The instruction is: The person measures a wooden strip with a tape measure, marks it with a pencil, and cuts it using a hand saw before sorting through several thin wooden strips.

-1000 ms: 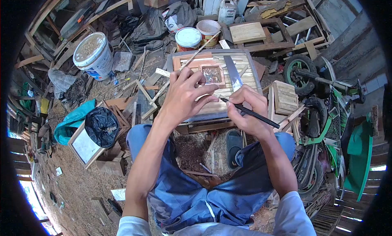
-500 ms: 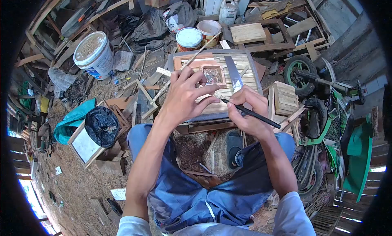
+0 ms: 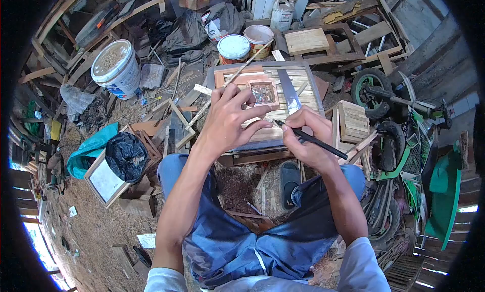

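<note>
My left hand [image 3: 230, 118] holds a thin wooden stick [image 3: 248, 64] that slants up to the right from between its curled fingers. In my right hand [image 3: 310, 135] is a black pen-like tool [image 3: 323, 144], its tip pointing left toward my left thumb and a small light piece between the hands. Both hands are over the near part of a slatted work surface [image 3: 310, 92] with a grey border. Beyond my fingers sits a small wooden box [image 3: 262, 93] with bits inside. A saw blade [image 3: 288, 90] lies right of the box.
Two paint tubs [image 3: 233, 48] stand behind the work surface, and a large white bucket [image 3: 117, 70] is at the left. A black bag [image 3: 126, 157] sits beside a framed panel [image 3: 105, 178]. On the right are a slatted block [image 3: 353, 122] and a green motorbike [image 3: 404, 166].
</note>
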{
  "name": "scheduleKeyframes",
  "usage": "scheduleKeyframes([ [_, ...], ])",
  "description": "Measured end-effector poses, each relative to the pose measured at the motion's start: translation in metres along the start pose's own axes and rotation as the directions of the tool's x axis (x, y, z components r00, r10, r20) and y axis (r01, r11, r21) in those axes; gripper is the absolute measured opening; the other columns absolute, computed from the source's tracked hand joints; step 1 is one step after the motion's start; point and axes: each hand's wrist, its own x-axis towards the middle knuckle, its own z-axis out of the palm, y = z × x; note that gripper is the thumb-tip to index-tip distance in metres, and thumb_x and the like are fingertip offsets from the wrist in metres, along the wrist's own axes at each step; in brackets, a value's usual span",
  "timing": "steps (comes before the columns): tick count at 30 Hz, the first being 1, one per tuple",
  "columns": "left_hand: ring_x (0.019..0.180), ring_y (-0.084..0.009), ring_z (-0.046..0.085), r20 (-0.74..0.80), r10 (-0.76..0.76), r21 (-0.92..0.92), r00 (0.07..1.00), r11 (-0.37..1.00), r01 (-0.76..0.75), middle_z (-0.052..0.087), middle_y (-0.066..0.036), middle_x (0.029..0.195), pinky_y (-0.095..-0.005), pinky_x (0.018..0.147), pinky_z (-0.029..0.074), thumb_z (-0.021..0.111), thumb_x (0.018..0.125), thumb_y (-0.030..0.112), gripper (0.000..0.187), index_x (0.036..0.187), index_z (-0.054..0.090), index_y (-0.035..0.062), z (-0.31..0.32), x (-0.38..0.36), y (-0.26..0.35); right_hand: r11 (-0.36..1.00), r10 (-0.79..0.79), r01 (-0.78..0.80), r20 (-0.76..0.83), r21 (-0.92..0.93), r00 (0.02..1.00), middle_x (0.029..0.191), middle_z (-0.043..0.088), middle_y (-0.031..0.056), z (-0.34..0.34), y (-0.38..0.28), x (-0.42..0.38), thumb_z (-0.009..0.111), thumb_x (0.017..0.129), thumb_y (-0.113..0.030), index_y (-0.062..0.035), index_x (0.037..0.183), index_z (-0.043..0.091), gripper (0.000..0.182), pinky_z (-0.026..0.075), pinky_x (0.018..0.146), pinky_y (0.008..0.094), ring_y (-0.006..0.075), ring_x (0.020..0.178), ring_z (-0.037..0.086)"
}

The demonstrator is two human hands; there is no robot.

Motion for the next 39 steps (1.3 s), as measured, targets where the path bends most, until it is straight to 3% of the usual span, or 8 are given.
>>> scheduleKeyframes([
  [10, 0.083, -0.0204, 0.048, 0.020, -0.004, -0.004, 1.000, 1.000, 0.004, 0.053, 0.001, 0.081, -0.0368, 0.077, 0.033, 0.078, 0.073, 0.035, 0.030, 0.100, 0.077, 0.0203, 0.002, -0.001, 0.000, 0.999, -0.040, 0.040, 0.059, -0.001, 0.997, 0.070, 0.059, 0.0089, -0.003, 0.000, 0.001, 0.069, 0.071, 0.002, -0.0004, 0.074, 0.057, 0.013, 0.047, 0.058, 0.0307, 0.0202, 0.062, 0.059],
  [15, 0.082, -0.0203, 0.047, 0.000, 0.010, 0.015, 1.000, 1.000, -0.010, 0.053, 0.001, 0.081, -0.0366, 0.076, 0.033, 0.077, 0.074, 0.036, 0.030, 0.099, 0.077, 0.0205, 0.001, 0.001, 0.000, 0.983, 0.185, -0.183, -0.071, 0.030, 0.980, 0.071, 0.060, 0.0079, 0.001, -0.001, -0.001, 0.070, 0.077, -0.002, -0.0001, 0.079, 0.058, 0.012, 0.047, 0.059, 0.0285, 0.0151, 0.063, 0.058],
  [20, 0.088, -0.0237, 0.054, 0.178, -0.105, 0.019, 0.979, 0.995, 0.103, 0.057, -0.005, 0.086, -0.0393, 0.081, 0.037, 0.075, 0.078, 0.032, 0.028, 0.101, 0.075, 0.0164, 0.005, -0.008, -0.015, 0.785, 0.606, -0.608, 0.057, 0.115, 0.793, 0.070, 0.063, 0.0038, 0.004, 0.030, -0.003, 0.069, 0.083, -0.015, -0.0018, 0.085, 0.063, 0.015, 0.047, 0.060, 0.0292, 0.0134, 0.066, 0.060],
  [23, 0.094, -0.0288, 0.059, 0.403, -0.220, 0.044, 0.888, 0.974, 0.221, 0.061, -0.010, 0.092, -0.0427, 0.083, 0.043, 0.073, 0.081, 0.025, 0.025, 0.102, 0.073, 0.0118, 0.016, -0.032, -0.043, 0.622, 0.761, -0.774, 0.326, -0.120, 0.561, 0.071, 0.063, 0.0026, 0.012, 0.058, -0.014, 0.068, 0.084, -0.012, -0.0024, 0.085, 0.066, 0.010, 0.044, 0.053, 0.0265, 0.0080, 0.058, 0.055],
  [24, 0.095, -0.0306, 0.061, 0.490, -0.262, 0.040, 0.831, 0.959, 0.279, 0.062, -0.012, 0.095, -0.0433, 0.084, 0.045, 0.072, 0.082, 0.022, 0.024, 0.103, 0.073, 0.0104, 0.017, -0.038, -0.050, 0.697, 0.717, -0.620, 0.331, -0.359, 0.614, 0.081, 0.069, 0.0203, 0.019, 0.076, -0.019, 0.067, 0.081, -0.025, 0.0019, 0.086, 0.069, 0.027, 0.053, 0.072, 0.0404, 0.0330, 0.078, 0.068],
  [25, 0.097, -0.0324, 0.062, 0.570, -0.300, 0.043, 0.765, 0.940, 0.337, 0.063, -0.014, 0.098, -0.0439, 0.084, 0.047, 0.072, 0.082, 0.019, 0.024, 0.104, 0.072, 0.0090, 0.017, -0.043, -0.055, 0.627, 0.778, -0.654, 0.378, -0.422, 0.502, 0.088, 0.068, 0.0260, 0.019, 0.051, -0.005, 0.065, 0.081, -0.025, 0.0044, 0.087, 0.069, 0.030, 0.052, 0.079, 0.0459, 0.0418, 0.087, 0.066],
  [34, 0.098, -0.0365, 0.064, 0.546, -0.407, -0.010, 0.732, 0.871, 0.491, 0.066, -0.018, 0.103, -0.0437, 0.084, 0.050, 0.069, 0.082, 0.014, 0.022, 0.104, 0.071, 0.0077, 0.010, -0.057, -0.067, 0.755, 0.583, -0.418, 0.224, -0.506, 0.781, 0.093, 0.067, 0.0285, 0.085, 0.093, -0.024, 0.065, 0.081, -0.018, 0.0053, 0.094, 0.067, 0.027, 0.053, 0.082, 0.0490, 0.0427, 0.091, 0.066],
  [39, 0.094, -0.0386, 0.063, 0.478, -0.376, -0.074, 0.794, 0.883, 0.463, 0.065, -0.020, 0.098, -0.0450, 0.082, 0.050, 0.069, 0.083, 0.016, 0.023, 0.102, 0.069, 0.0048, 0.023, -0.051, -0.068, 0.485, 0.775, -0.351, 0.207, -0.801, 0.597, 0.108, 0.067, 0.0229, 0.049, 0.092, -0.024, 0.064, 0.084, -0.027, -0.0015, 0.104, 0.069, 0.033, 0.055, 0.080, 0.0437, 0.0353, 0.101, 0.067],
])
